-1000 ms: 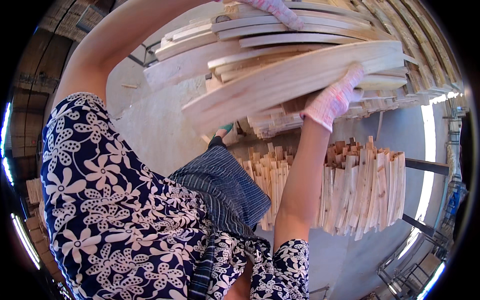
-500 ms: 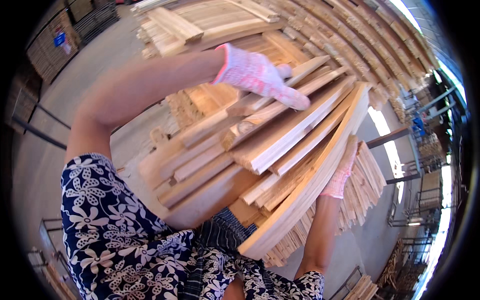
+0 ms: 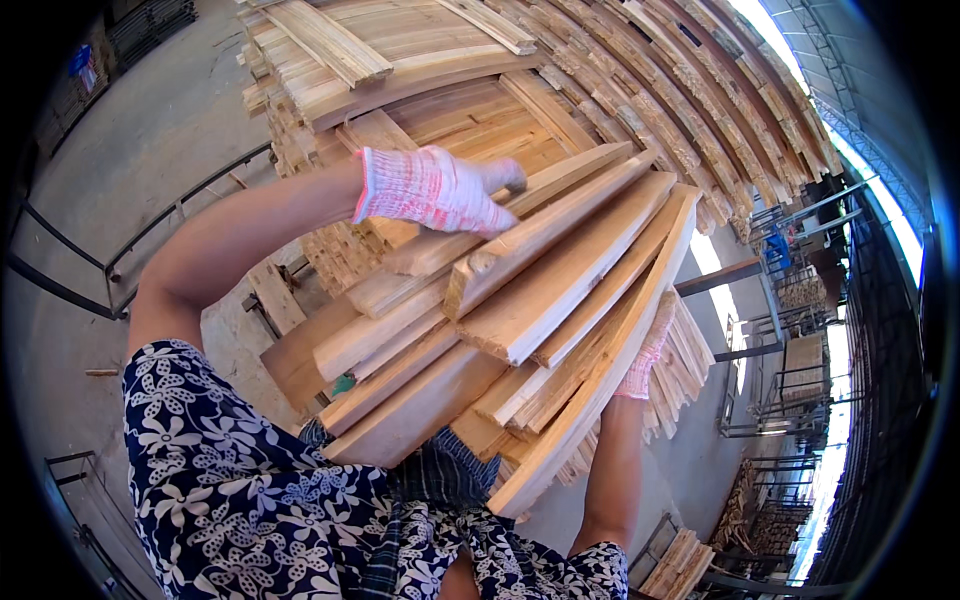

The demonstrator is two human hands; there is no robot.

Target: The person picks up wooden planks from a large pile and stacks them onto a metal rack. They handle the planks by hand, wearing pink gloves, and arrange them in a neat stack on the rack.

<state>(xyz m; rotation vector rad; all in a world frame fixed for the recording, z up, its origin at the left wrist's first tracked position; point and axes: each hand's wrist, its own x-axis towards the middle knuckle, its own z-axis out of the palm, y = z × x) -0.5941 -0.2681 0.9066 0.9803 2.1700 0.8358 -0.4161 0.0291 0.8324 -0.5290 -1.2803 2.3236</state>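
An armful of wooden slats (image 3: 540, 300) is carried tilted, in front of the chest. It is pressed from above by the left hand (image 3: 430, 190), fingers flat, and supported beneath by the right hand (image 3: 645, 365), fingers curled, so nothing slides. Behind, a slat stack (image 3: 420, 60) is piled.

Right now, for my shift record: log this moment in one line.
left hand: on top of plank bundle | right hand: supporting the bundle's right side | stacked planks beyond

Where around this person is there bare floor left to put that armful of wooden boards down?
Bare concrete floor lies left of the big plank stack, bordered by a metal rail. Another bare strip runs on the right, between the upright slats and metal racks. The middle is crowded: both gloved hands, left hand and right hand, clasp the bundle.
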